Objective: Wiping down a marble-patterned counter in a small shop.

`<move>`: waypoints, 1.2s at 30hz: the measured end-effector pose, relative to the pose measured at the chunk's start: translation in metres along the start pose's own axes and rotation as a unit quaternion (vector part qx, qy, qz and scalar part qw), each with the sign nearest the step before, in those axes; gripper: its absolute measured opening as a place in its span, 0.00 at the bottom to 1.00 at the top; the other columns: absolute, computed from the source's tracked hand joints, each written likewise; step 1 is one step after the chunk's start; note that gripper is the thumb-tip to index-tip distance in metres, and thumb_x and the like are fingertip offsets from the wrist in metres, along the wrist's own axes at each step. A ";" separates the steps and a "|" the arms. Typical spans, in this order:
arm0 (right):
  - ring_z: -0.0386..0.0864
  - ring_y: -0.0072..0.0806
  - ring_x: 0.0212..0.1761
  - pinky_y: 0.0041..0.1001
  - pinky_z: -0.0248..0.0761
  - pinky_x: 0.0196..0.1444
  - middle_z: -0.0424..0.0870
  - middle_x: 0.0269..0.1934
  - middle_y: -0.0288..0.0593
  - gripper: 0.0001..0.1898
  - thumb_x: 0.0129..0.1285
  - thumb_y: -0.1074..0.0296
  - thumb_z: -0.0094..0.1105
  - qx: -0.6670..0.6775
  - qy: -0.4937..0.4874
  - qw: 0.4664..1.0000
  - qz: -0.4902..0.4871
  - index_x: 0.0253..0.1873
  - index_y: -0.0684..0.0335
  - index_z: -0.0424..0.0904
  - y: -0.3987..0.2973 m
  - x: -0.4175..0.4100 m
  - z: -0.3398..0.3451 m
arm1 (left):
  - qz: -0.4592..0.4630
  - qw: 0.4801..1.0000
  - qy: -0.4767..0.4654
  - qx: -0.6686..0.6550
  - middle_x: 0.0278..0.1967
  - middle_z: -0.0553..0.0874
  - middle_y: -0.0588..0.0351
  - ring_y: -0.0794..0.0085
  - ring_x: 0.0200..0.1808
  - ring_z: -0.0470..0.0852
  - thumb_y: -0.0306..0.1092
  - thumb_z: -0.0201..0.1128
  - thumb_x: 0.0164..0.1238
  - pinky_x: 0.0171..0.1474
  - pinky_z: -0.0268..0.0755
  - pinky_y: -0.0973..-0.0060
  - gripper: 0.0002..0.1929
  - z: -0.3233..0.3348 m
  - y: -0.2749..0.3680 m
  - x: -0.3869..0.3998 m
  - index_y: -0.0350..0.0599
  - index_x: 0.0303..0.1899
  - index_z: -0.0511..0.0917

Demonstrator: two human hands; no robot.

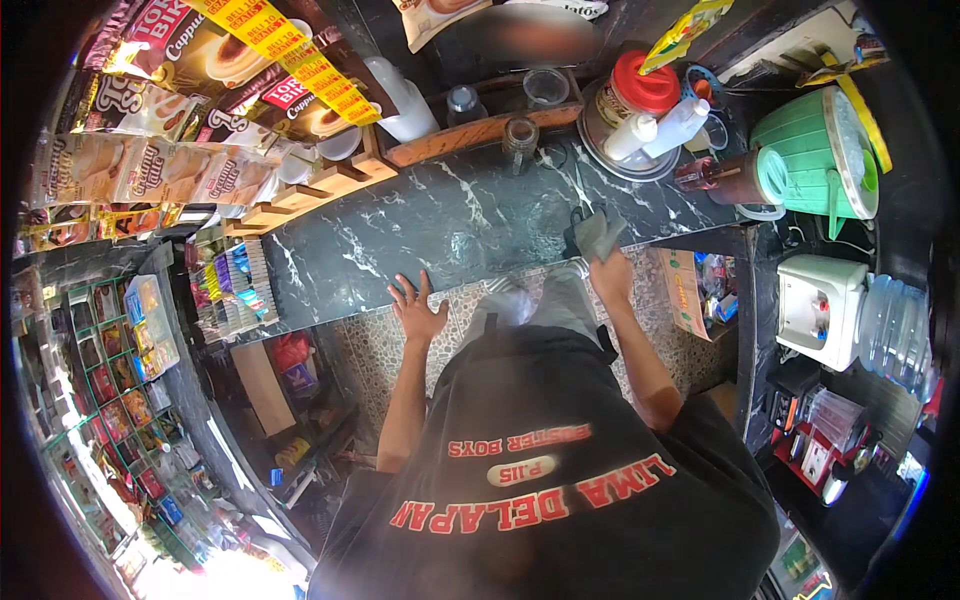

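My left hand [417,309] rests with its fingers spread at the front edge of the dark marbled countertop [390,240], holding nothing. Farther right, my right hand [612,276] grips a grey cloth [600,234] at the counter's front edge. Dark-handled scissors [583,206] lie just behind the cloth and are partly covered by it. The counter's surface looks wet in the middle. A glass jar [520,136] stands near the back, in front of a wooden rack.
A red-lidded container [643,82] and white squeeze bottles [679,127] share a round tray at the back right. Beside them are a lidded pitcher [750,176] and a green ice bucket [810,150]. Coffee sachets [225,176] hang at the left above a wooden rack [322,184].
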State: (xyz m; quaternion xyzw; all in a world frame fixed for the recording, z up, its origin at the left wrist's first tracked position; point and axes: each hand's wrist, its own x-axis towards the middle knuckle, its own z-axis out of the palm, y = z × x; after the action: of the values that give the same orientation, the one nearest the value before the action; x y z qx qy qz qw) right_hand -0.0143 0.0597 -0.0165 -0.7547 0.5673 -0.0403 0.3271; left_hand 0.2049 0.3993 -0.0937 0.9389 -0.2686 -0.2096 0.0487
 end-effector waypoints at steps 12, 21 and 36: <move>0.77 0.63 0.66 0.47 0.67 0.74 0.75 0.68 0.67 0.34 0.59 0.76 0.56 -0.002 -0.334 0.866 -0.371 0.73 0.74 0.68 -0.036 -0.042 0.121 | 0.005 0.999 -0.032 -0.003 0.84 0.42 0.31 0.20 0.81 0.37 0.58 0.71 0.61 0.76 0.49 0.29 0.50 -0.009 0.003 0.010 0.67 0.84 0.56; 0.86 0.52 0.57 0.44 0.77 0.59 0.88 0.52 0.64 0.20 0.64 0.66 0.62 0.146 -0.054 0.987 0.026 0.58 0.70 0.82 0.071 0.024 -0.019 | 0.084 0.992 0.037 -0.089 0.76 0.59 0.17 0.13 0.77 0.48 0.51 0.70 0.63 0.77 0.54 0.37 0.48 -0.002 0.053 0.044 0.37 0.80 0.59; 0.55 0.60 0.83 0.47 0.57 0.82 0.59 0.80 0.67 0.40 0.55 0.76 0.58 -0.151 -0.035 0.958 -0.240 0.77 0.72 0.64 0.113 0.046 0.040 | 0.126 0.990 -0.057 0.000 0.75 0.68 0.35 0.29 0.75 0.64 0.47 0.70 0.63 0.72 0.69 0.46 0.34 -0.011 0.159 0.081 0.50 0.71 0.75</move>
State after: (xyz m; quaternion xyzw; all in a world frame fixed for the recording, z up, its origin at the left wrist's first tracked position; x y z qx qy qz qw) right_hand -0.0744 0.0212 -0.1225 -0.9103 0.3569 -0.0053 0.2095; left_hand 0.1952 0.2214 -0.0808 0.8839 -0.3871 -0.2555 0.0595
